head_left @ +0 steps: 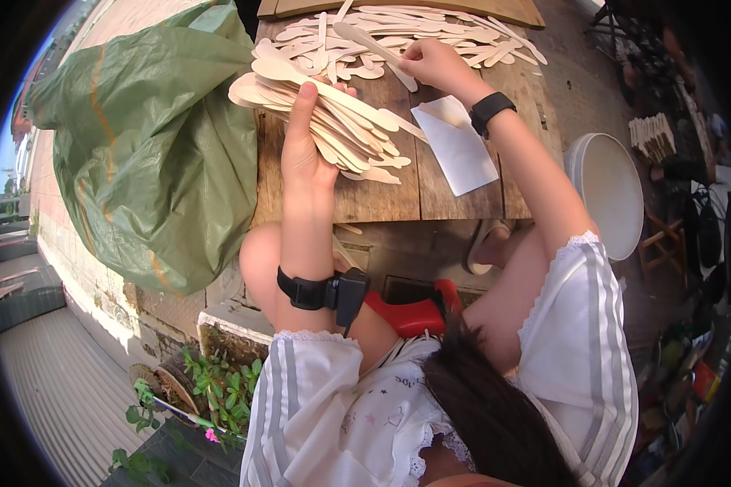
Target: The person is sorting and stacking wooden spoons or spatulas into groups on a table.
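My left hand (303, 150) is wrapped around a thick, fanned bundle of flat wooden spoons (333, 122), with the thumb lying over the top. Most of its fingers are hidden behind the bundle. Further right and a little farther off, my right hand (440, 68) pinches a single wooden spoon (361, 37), its rounded end pointing left above the pile. A loose heap of similar wooden spoons (463, 34) covers the far part of the wooden table (382, 201). Below my right hand, a white sheet (456, 154) lies on the boards.
A large green sack (154, 154) stands against the table's left side. To the right is a pale round tub (613, 195). A wooden board (512, 10) edges the table's far side. Something red (410, 312) sits between my legs, and leafy plants (223, 385) grow at lower left.
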Demonstrator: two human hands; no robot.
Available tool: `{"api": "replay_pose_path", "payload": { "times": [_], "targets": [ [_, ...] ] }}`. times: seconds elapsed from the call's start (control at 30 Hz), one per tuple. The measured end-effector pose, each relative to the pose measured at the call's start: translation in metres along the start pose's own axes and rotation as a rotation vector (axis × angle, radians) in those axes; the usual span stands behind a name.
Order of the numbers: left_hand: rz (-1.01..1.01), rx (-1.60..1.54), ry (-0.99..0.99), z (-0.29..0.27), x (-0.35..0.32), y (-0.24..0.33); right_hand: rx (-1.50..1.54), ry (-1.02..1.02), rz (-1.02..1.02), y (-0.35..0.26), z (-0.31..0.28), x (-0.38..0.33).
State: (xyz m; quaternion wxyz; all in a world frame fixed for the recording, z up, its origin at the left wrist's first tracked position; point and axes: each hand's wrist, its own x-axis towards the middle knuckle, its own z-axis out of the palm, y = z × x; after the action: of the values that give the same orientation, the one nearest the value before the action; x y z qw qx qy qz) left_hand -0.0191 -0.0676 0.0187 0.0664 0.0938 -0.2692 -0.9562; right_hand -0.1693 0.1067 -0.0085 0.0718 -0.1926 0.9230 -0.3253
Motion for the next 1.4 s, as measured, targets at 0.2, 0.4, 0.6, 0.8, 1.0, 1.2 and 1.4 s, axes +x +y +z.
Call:
{"api": "replay_pose_path", "payload": {
  "times": [0.2,0.4,0.6,0.8,1.0,1.2,1.4],
  "targets": [
    [0.094,0.114,0.001,-0.004,0.002,0.002,0.57,-0.205,-0.049,-0.035,-0.031,-0.023],
    [0.099,0.048,-0.047,-0.004,0.002,0.002,1.05,-0.632,-0.097,-0.064,-0.033,-0.058],
    [0.12,0.1,-0.106,-0.004,-0.001,0.002,0.939,-0.623,-0.097,-0.071,-0.027,-0.071],
    [0.1,0.08,-0.126,-0.009,0.0,0.0,0.785,-0.632,-0.105,-0.073,-0.029,-0.073],
    [0.108,0.059,-0.104,-0.008,0.004,-0.004,0.743,-0.521,-0.065,-0.085,-0.031,-0.078],
    [0.125,0.179,-0.09,-0.009,0.003,-0.005,0.737,-0.494,-0.063,-0.09,-0.029,-0.083],
    [0.077,0.138,-0.119,-0.004,0.0,-0.007,0.775,-0.487,-0.06,-0.085,-0.026,-0.081]
  ]
}}
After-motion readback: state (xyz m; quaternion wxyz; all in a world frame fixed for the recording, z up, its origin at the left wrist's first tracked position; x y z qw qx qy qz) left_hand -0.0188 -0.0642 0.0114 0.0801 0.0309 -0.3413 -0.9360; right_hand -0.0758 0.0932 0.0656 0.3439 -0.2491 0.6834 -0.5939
